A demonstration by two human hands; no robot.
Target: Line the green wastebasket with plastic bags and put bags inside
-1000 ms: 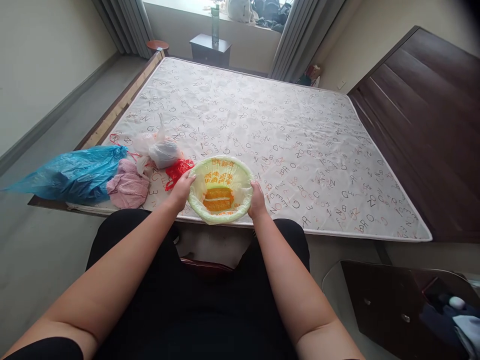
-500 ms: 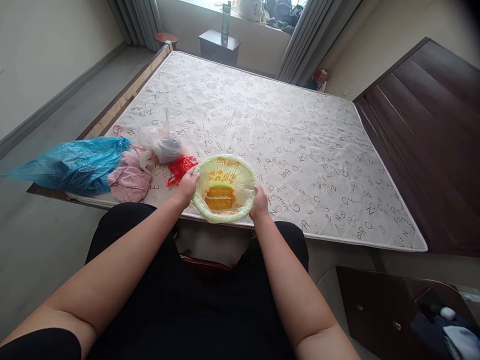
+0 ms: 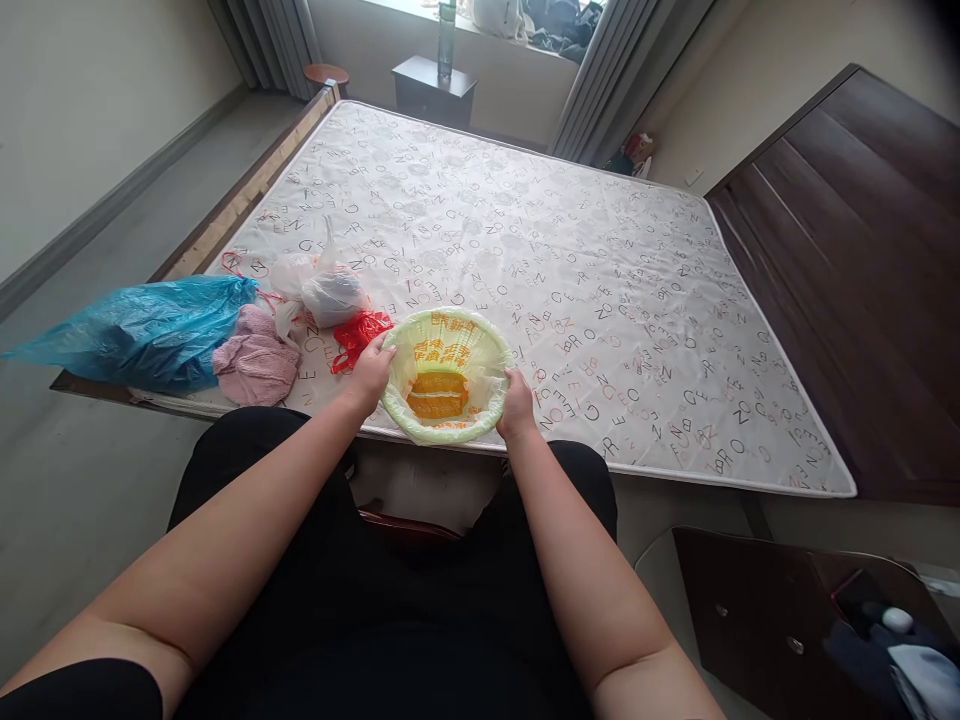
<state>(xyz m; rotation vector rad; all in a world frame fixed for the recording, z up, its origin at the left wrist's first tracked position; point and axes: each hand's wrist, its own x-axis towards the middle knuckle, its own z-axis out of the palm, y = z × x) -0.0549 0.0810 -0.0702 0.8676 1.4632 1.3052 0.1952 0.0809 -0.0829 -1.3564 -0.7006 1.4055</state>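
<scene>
A round light-green trash bin (image 3: 420, 432) is tilted so that I look into its mouth, at the near edge of the mattress. A thin plastic bag (image 3: 442, 350) with orange printing lines it and is folded over the rim. My left hand (image 3: 370, 375) grips the rim on the left, fingers closed round it. On the opposite side my right hand (image 3: 516, 403) is closed on the rim, thumb up. Just beyond my left hand lies a crumpled red plastic bag (image 3: 361, 335). The fingers under the rim are partly hidden.
The lettered mattress (image 3: 600, 300) spreads ahead. On its left lie a blue plastic bag (image 3: 150, 330), a pink cloth (image 3: 257, 360) and a knotted white bag (image 3: 334, 292). A dark nightstand (image 3: 720, 610) stands at lower right, the headboard (image 3: 840, 280) at right.
The view has shifted very slightly. Both hands stay on the bin's rim, and the bin keeps nearly the same place and tilt.
</scene>
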